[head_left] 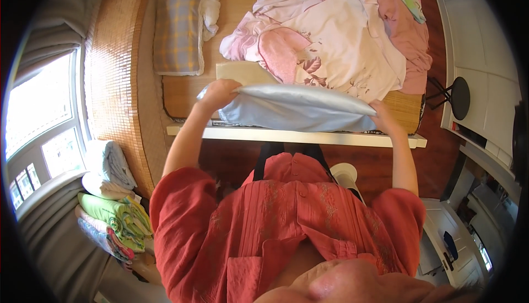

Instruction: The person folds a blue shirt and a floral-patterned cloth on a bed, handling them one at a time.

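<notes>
A light blue, slightly shiny cloth (297, 107) is stretched between my two hands over the near edge of the bed. My left hand (220, 94) is closed on its left end, and my right hand (384, 116) grips its right end. The cloth's upper edge is folded over and sags toward the right, while its lower part hangs near the bed's white frame (297, 136). Just beyond it lies a flat beige piece (248, 73), partly hidden by the cloth. What the cloth is exactly, I cannot tell.
A heap of pink floral bedding (341, 38) covers the bed's far middle and right. A plaid pillow (179, 30) lies at the left. Folded quilts (113, 209) are stacked near the window. At right stands a black round stool (459, 98); a pale round stool (345, 173) is near my legs.
</notes>
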`<state>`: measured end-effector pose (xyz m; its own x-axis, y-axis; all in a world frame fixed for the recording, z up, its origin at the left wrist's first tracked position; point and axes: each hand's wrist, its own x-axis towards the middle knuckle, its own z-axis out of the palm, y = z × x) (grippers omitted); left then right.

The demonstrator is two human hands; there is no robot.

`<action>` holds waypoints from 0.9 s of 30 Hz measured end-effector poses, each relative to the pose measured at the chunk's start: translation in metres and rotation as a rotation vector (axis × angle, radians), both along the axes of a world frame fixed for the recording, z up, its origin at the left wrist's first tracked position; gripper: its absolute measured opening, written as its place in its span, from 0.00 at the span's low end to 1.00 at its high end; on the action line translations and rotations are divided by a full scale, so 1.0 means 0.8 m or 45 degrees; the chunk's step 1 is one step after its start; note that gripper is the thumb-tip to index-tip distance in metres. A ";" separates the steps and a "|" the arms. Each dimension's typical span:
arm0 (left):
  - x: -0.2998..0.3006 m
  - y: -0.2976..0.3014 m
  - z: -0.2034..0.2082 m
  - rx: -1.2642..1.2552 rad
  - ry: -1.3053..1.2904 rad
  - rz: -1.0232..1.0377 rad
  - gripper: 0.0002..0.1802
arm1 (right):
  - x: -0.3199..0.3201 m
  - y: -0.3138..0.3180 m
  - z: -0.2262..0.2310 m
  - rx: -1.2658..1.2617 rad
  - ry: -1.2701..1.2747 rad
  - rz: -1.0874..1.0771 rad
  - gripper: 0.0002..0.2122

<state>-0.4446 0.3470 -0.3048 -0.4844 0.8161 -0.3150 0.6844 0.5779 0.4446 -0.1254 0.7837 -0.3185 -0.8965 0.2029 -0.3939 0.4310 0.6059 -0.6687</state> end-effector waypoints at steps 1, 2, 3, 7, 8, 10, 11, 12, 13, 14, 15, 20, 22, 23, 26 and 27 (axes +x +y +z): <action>0.002 -0.004 0.031 -0.030 -0.029 0.005 0.15 | 0.006 0.007 0.026 -0.022 -0.044 0.028 0.07; 0.003 -0.006 0.063 -0.012 -0.023 0.007 0.15 | 0.006 0.013 0.055 -0.060 -0.159 0.013 0.07; 0.004 -0.007 0.096 0.029 -0.002 -0.016 0.14 | 0.003 0.019 0.086 0.024 -0.061 0.096 0.08; -0.010 0.004 0.225 0.009 0.139 -0.017 0.15 | -0.023 0.034 0.226 0.244 0.039 0.194 0.13; -0.011 0.006 0.254 0.133 0.125 0.035 0.16 | -0.030 0.034 0.257 0.212 0.034 0.100 0.16; -0.003 0.007 0.303 0.343 0.217 0.075 0.18 | -0.037 0.030 0.308 0.335 0.261 0.155 0.17; 0.002 0.006 0.323 0.345 0.297 0.078 0.18 | -0.039 0.025 0.321 0.425 0.335 0.126 0.18; 0.007 0.006 0.337 0.395 0.401 0.084 0.19 | -0.038 0.022 0.331 0.483 0.431 0.083 0.19; 0.013 0.005 0.344 0.413 0.526 0.057 0.20 | -0.036 0.018 0.333 0.538 0.525 0.039 0.19; 0.017 0.002 0.346 0.453 0.671 0.030 0.21 | -0.032 0.016 0.328 0.580 0.608 0.005 0.21; 0.021 -0.002 0.342 0.479 0.818 0.021 0.21 | -0.026 0.013 0.316 0.623 0.690 -0.032 0.22; 0.056 -0.044 0.214 0.662 1.043 -0.004 0.24 | 0.018 -0.016 0.176 0.858 0.893 -0.102 0.21; 0.091 -0.062 0.124 0.577 1.075 0.085 0.21 | 0.038 -0.047 0.091 1.068 0.959 -0.047 0.24; 0.113 -0.068 0.076 0.463 0.984 0.175 0.20 | 0.055 -0.072 0.047 1.025 0.804 -0.075 0.26; 0.185 -0.090 -0.032 -0.572 0.413 0.202 0.29 | 0.112 -0.127 -0.062 0.733 -0.001 0.121 0.28; 0.203 -0.094 -0.053 -0.705 0.146 0.239 0.31 | 0.126 -0.128 -0.090 0.550 0.098 0.024 0.28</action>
